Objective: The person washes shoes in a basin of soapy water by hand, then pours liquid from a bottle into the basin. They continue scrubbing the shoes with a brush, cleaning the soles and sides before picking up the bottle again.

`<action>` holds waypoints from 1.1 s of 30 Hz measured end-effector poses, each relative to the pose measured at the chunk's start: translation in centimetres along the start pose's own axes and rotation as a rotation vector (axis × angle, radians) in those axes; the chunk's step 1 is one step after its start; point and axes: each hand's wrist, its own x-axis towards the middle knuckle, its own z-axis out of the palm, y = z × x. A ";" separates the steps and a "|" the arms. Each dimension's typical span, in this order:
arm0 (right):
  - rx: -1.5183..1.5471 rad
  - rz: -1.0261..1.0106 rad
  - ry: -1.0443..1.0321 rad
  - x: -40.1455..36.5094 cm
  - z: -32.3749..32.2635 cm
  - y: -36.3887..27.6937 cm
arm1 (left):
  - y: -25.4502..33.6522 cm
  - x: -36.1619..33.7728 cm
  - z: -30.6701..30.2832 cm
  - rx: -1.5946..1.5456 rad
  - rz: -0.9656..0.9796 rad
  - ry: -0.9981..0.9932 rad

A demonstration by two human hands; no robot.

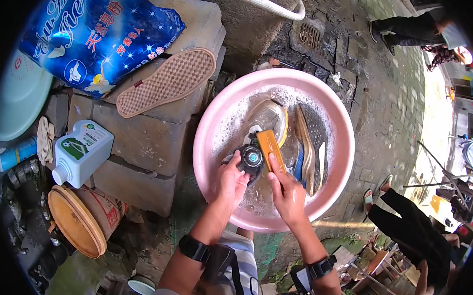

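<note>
A pink basin (206,162) of foamy water sits in front of me. In it rests a grey sneaker (266,116) with yellow trim and a black round dial at its near end. My left hand (230,183) is closed around that near end by the dial. My right hand (290,196) grips an orange-yellow scrub brush (270,145), which lies over the side of the sneaker beside the dial; its bristles are hidden. To the right, a second shoe (311,151) lies on its side in the water, with its dark sole facing right.
On the brick ledge at left lie a brown woven insole (168,82) and a blue washing-powder bag (101,41). A pale blue bottle (84,152) stands there too, above a lidded bucket (77,222). A drain grate (310,36) is behind the basin. People (412,229) are at right.
</note>
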 end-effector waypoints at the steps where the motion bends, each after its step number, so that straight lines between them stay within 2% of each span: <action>1: -0.130 0.006 -0.012 1.7 0.1 0.1 | -0.4 -0.3 0.4 0.009 0.027 -0.013; 2: -0.259 0.012 -0.023 3.8 0.2 0.3 | -0.7 -0.1 0.4 -0.002 0.032 0.012; 3: -0.326 -0.077 -0.026 5.4 0.4 0.8 | -1.1 0.0 0.4 -0.014 0.035 0.036; 5: -0.381 -0.027 0.069 8.6 1.5 0.6 | -1.1 -0.8 1.6 -0.080 0.034 0.079; 7: -0.311 -0.006 0.152 9.8 2.8 1.1 | -1.6 -0.8 1.1 -0.072 0.007 -0.012; 9: -0.368 0.001 0.117 9.4 2.5 1.2 | -1.5 -1.0 1.4 -0.087 0.024 0.010; 11: -0.185 0.082 0.020 7.3 1.6 1.3 | -1.8 -0.3 0.0 -0.054 -0.031 -0.145; 12: -0.123 0.073 -0.037 5.7 1.1 1.6 | -1.9 -0.2 0.2 -0.059 -0.032 -0.151; 14: -0.057 0.130 -0.167 2.4 -0.1 1.5 | -1.2 -1.1 2.0 -0.064 -0.043 -0.022; 15: 0.084 0.227 -0.261 0.9 -0.8 1.3 | -1.2 -1.1 1.9 -0.064 -0.043 -0.023; 16: 0.247 0.162 -0.223 -0.2 -0.8 1.1 | -1.0 -1.1 2.0 -0.059 -0.073 -0.056; 17: 0.244 0.167 -0.222 -0.9 -1.1 1.2 | -1.1 -1.2 2.2 -0.054 -0.109 -0.087; 19: 0.492 0.397 -0.327 -2.0 -1.5 0.7 | -1.0 -1.2 2.4 -0.042 -0.130 -0.127; 21: 0.612 0.424 -0.311 -2.5 -0.9 1.0 | -0.7 -1.0 2.4 -0.032 -0.187 -0.183; 23: 0.920 0.545 -0.352 -2.5 -1.3 0.9 | -0.2 -0.3 3.0 -0.020 -0.194 -0.172; 25: 1.017 0.582 -0.377 -2.5 -1.8 1.3 | 0.5 0.5 3.5 -0.033 -0.312 -0.194; 26: 1.112 0.616 -0.404 -2.6 -2.1 1.4 | 0.7 0.8 3.7 -0.010 -0.262 -0.136; 29: 1.095 0.624 -0.429 -3.3 -2.7 1.5 | 0.1 2.2 3.3 0.059 -0.244 -0.075; 33: 0.980 0.660 -0.335 -6.9 -4.6 1.3 | -0.6 3.2 2.6 0.065 -0.178 0.011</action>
